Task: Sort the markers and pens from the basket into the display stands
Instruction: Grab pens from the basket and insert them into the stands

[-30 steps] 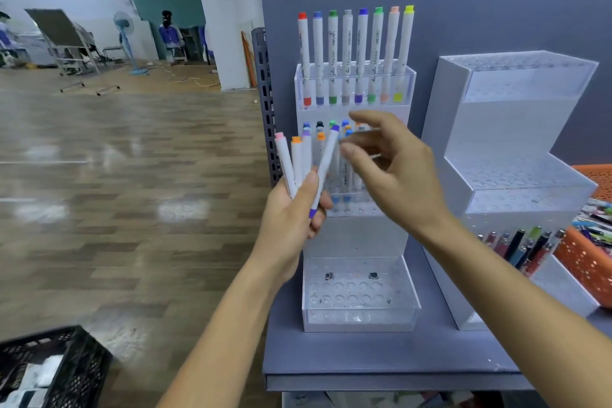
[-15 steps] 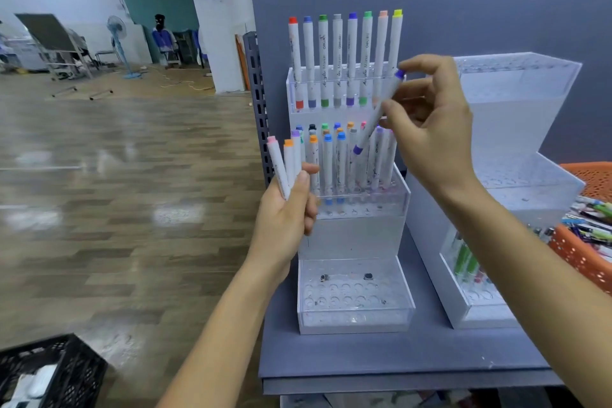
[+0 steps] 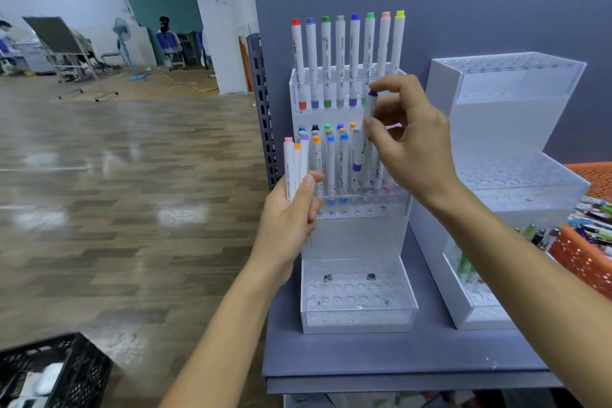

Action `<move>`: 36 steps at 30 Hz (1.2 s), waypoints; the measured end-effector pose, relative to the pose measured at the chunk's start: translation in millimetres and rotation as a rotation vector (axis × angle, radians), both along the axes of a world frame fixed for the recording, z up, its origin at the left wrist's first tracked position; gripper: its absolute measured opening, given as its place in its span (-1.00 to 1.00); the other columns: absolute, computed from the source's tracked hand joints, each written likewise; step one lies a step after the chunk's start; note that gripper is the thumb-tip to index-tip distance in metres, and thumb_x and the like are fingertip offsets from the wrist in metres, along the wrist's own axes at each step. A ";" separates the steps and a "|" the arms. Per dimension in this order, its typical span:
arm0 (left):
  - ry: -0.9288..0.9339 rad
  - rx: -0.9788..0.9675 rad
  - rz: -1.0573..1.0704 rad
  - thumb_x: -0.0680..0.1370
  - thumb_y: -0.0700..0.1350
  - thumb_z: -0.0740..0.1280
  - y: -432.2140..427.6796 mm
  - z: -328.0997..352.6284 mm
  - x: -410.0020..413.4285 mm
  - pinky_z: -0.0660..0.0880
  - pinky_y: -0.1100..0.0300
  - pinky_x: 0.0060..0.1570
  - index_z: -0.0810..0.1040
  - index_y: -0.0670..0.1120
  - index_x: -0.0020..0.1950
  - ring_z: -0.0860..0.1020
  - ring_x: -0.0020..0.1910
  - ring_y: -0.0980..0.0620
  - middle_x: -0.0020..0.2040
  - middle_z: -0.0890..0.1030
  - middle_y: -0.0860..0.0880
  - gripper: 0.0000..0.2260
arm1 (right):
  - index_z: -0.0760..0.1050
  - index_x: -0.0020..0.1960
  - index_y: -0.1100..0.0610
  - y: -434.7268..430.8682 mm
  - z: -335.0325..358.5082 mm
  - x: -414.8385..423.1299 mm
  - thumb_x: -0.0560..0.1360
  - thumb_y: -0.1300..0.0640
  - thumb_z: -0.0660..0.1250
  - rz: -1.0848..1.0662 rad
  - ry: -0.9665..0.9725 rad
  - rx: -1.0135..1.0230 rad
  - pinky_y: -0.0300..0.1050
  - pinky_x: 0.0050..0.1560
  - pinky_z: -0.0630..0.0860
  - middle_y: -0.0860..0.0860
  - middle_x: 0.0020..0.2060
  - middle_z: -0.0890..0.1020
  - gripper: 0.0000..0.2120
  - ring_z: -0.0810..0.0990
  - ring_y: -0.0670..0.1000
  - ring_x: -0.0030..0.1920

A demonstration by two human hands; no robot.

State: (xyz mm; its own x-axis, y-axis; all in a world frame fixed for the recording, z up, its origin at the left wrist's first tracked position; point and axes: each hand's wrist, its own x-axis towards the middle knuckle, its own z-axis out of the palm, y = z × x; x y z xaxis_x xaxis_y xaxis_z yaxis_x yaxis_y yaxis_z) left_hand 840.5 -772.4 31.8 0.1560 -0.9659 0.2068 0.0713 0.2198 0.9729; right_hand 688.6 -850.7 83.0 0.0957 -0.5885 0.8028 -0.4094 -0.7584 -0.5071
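Head view showed me my right hand [image 3: 414,149] pinching a purple-capped marker [image 3: 366,139] between thumb and fingertips, nearly upright, its lower end among the markers standing in the middle tier of the clear display stand [image 3: 357,238]; whether it sat in a hole I could not tell. My left hand [image 3: 291,215] was curled round three markers [image 3: 294,162], pink, orange and purple caps up, just beside that tier's left edge. At the far right sat the orange basket [image 3: 583,258] of pens, beside a second stand [image 3: 516,129] with a few pens in its lowest tier.
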 end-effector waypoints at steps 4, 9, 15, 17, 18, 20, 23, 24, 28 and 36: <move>-0.017 0.015 0.004 0.64 -0.05 0.15 0.5 -0.5 0.5 0.20 0.37 -0.55 0.50 -0.09 0.05 0.21 -0.55 0.19 -0.44 0.31 0.06 -0.82 | 0.45 0.11 0.12 -3.3 -5.9 -0.5 0.45 0.29 0.35 -0.009 0.044 0.034 -0.03 -0.13 0.56 0.06 -0.28 0.57 -0.74 0.56 0.04 -0.27; -0.016 0.016 0.002 0.64 -0.07 0.15 -0.2 1.5 -0.8 0.19 0.36 -0.56 0.48 -0.10 0.05 0.21 -0.56 0.19 -0.45 0.32 0.06 -0.83 | 0.48 0.06 0.13 -3.3 -17.1 1.1 0.40 0.26 0.44 -0.048 0.200 0.039 0.02 -0.15 0.55 0.00 -0.31 0.54 -0.73 0.52 0.00 -0.31; 0.024 0.032 -0.047 0.64 -0.17 0.13 0.2 1.7 -6.7 0.21 0.34 -0.55 0.49 -0.12 0.00 0.26 -0.53 0.15 -0.38 0.42 0.01 -0.84 | 0.51 0.07 0.13 0.3 -27.1 -0.5 0.45 0.21 0.40 -0.091 0.177 0.004 -0.02 -0.15 0.53 -0.01 -0.26 0.56 -0.79 0.52 -0.02 -0.30; -0.018 -0.001 -0.080 0.65 -0.15 0.13 0.2 0.3 -8.1 0.30 0.32 -0.50 0.53 -0.10 0.01 0.34 -0.47 0.13 -0.35 0.48 0.01 -0.81 | 0.49 0.14 0.13 8.5 -27.3 -1.4 0.49 0.18 0.35 -0.073 0.069 0.023 -0.18 -0.18 0.50 -0.02 -0.23 0.57 -0.77 0.54 -0.06 -0.27; -0.041 -0.014 -0.096 0.65 -0.14 0.14 0.1 -0.3 -8.9 0.34 0.31 -0.46 0.55 -0.09 0.02 0.38 -0.45 0.13 -0.35 0.50 0.02 -0.80 | 0.48 0.15 0.12 14.1 -26.4 -1.6 0.50 0.18 0.34 -0.036 0.005 0.054 -0.25 -0.20 0.49 -0.03 -0.22 0.58 -0.77 0.55 -0.08 -0.25; -0.076 -0.026 -0.134 0.65 -0.13 0.14 -0.1 -0.8 -11.1 0.38 0.28 -0.42 0.57 -0.05 0.00 0.41 -0.42 0.12 -0.35 0.52 0.04 -0.79 | 0.47 0.16 0.08 25.3 -23.7 -0.6 0.51 0.20 0.35 0.100 -0.090 0.165 -0.33 -0.20 0.48 -0.04 -0.18 0.62 -0.76 0.60 -0.13 -0.20; -0.109 -0.028 -0.208 0.65 -0.11 0.14 0.0 -1.0 -16.0 0.42 0.25 -0.38 0.55 -0.03 -0.09 0.46 -0.41 0.11 -0.35 0.54 0.04 -0.77 | 0.48 0.14 0.02 36.1 -21.6 2.4 0.48 0.30 0.37 0.302 -0.114 0.285 -0.29 -0.15 0.55 0.03 -0.16 0.66 -0.70 0.66 -0.09 -0.16; -0.108 -0.021 -0.224 0.65 -0.10 0.14 0.1 -0.6 -17.6 0.45 0.24 -0.35 0.55 -0.03 -0.08 0.49 -0.38 0.10 -0.32 0.56 0.02 -0.78 | 0.49 0.12 0.02 36.6 -20.4 2.5 0.47 0.32 0.37 0.330 -0.124 0.292 -0.23 -0.14 0.58 0.07 -0.16 0.67 -0.69 0.67 -0.02 -0.13; -0.085 0.040 -0.169 0.65 -0.08 0.12 0.0 0.8 -15.8 0.52 0.25 -0.34 0.55 -0.03 0.06 0.58 -0.33 0.10 -0.26 0.63 -0.02 -0.80 | 0.41 0.06 -0.01 30.2 -2.9 -8.3 0.47 0.33 0.36 0.306 -0.326 0.244 -0.03 -0.13 0.61 0.18 -0.19 0.65 -0.70 0.66 0.15 -0.09; -0.070 0.067 -0.011 0.63 0.03 0.15 -2.1 -0.8 -9.5 0.12 0.36 -0.59 0.53 -0.10 0.00 0.13 -0.56 0.18 -0.50 0.21 0.11 -0.74 | 0.42 0.08 0.12 5.1 -6.4 -18.1 0.47 0.26 0.36 -0.028 -0.155 0.009 -0.22 -0.11 0.58 -0.03 -0.21 0.61 -0.78 0.62 -0.09 -0.20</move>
